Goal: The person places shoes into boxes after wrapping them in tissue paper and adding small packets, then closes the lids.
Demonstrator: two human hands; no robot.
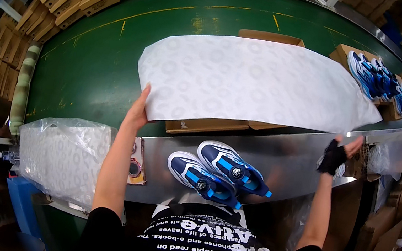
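tissue paper [255, 84]: large white sheet with faint ring pattern | spread flat, stretched wide, covering an open cardboard shoe box [211, 125] | box: brown, only near wall and far rim showing | both on green belt, near edge just beside metal desk [290, 162] | sheet's two near corners pinched at left and right

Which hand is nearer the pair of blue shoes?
Left. The left hand grips the tissue sheet just up-left of the blue shoes; the right hand is farther off, at the sheet's right edge.
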